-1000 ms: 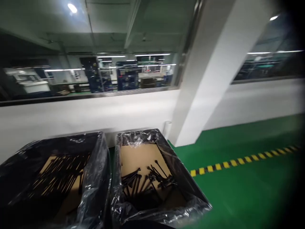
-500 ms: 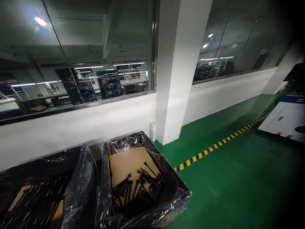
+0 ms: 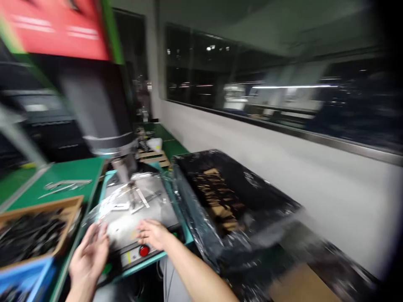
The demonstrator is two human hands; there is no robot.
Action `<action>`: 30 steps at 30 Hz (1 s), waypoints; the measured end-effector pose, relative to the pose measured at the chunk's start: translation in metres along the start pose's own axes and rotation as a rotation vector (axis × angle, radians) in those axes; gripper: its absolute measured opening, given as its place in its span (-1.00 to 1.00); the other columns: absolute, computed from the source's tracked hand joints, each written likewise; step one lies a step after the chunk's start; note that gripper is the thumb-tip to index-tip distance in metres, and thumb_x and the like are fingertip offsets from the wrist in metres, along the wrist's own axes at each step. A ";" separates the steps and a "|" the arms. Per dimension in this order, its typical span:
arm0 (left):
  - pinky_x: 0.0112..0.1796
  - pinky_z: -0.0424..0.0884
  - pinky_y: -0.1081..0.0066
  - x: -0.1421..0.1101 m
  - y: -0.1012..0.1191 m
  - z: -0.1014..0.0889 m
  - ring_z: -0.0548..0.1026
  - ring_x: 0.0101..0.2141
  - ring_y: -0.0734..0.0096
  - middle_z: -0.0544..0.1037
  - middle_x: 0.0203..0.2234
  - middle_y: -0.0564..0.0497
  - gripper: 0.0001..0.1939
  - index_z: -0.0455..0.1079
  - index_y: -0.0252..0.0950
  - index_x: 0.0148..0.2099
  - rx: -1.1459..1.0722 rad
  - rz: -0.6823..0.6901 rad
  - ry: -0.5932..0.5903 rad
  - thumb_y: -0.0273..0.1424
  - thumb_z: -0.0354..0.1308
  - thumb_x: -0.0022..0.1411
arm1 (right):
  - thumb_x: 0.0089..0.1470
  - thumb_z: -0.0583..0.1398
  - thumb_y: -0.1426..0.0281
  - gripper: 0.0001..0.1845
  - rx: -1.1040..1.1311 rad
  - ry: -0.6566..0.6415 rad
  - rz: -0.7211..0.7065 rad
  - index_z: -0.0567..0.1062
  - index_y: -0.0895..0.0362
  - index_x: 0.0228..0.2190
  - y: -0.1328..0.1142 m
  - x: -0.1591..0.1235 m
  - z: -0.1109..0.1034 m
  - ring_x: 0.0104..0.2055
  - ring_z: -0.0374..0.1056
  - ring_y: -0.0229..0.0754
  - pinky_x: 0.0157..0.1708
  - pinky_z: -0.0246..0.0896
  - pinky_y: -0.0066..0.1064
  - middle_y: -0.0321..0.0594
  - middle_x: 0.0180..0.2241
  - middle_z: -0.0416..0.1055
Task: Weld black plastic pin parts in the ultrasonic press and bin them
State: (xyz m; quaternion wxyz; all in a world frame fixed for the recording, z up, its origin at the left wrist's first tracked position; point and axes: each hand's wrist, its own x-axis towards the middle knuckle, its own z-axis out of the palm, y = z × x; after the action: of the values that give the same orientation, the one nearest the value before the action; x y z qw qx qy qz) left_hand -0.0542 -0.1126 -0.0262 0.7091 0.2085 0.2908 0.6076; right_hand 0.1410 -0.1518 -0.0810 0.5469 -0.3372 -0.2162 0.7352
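Note:
Both hands are in front of a bench machine, blurred by motion. My left hand is raised at the near left corner of the metal work plate, palm turned inward, fingers apart, nothing seen in it. My right hand is over the front of the plate, fingers spread, just above a red push button. Beyond them the machine's grey head points down to a metal fixture. Clear plastic shows around the fixture; its shape is smeared.
A bin lined with black plastic stands right of the machine, holding dark parts and cardboard. On the left are a wooden tray of black parts, a blue bin and a green bench with metal tools. A windowed wall runs along the right.
My view has swung left, from the lined bins and the striped floor line to the machine. Both hands, out of sight before, are now in view.

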 end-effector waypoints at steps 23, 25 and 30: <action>0.07 0.29 0.17 0.005 -0.007 -0.002 0.21 0.22 0.03 0.12 0.32 -0.04 -0.52 0.37 -0.10 0.15 0.104 0.107 -0.106 -0.31 0.24 0.16 | 0.22 0.14 0.21 -0.75 0.242 0.214 -0.135 0.49 0.11 -0.22 -0.043 0.065 0.012 -0.19 0.47 -0.17 -0.21 0.40 -0.33 -0.13 -0.17 0.51; 0.06 0.31 0.16 0.006 -0.009 -0.005 0.23 0.21 0.02 0.14 0.31 -0.07 -0.49 0.37 -0.11 0.15 0.105 0.099 -0.097 -0.31 0.26 0.14 | 0.21 0.16 0.21 -0.75 0.236 0.216 -0.132 0.50 0.11 -0.22 -0.042 0.063 0.009 -0.21 0.48 -0.17 -0.24 0.40 -0.34 -0.13 -0.19 0.52; 0.03 0.34 0.14 0.004 -0.010 -0.004 0.28 0.18 -0.02 0.16 0.30 -0.13 -0.50 0.40 -0.15 0.12 0.115 0.084 -0.107 -0.32 0.29 0.10 | 0.21 0.17 0.20 -0.75 0.237 0.211 -0.140 0.52 0.11 -0.23 -0.040 0.060 0.005 -0.22 0.48 -0.19 -0.27 0.38 -0.37 -0.16 -0.22 0.53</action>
State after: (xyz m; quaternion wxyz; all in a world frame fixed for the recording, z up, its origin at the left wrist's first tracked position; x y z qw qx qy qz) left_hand -0.0488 -0.1103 -0.0360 0.6845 0.2929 0.2779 0.6070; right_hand 0.1535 -0.0824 -0.0659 0.6525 -0.3300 -0.0924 0.6759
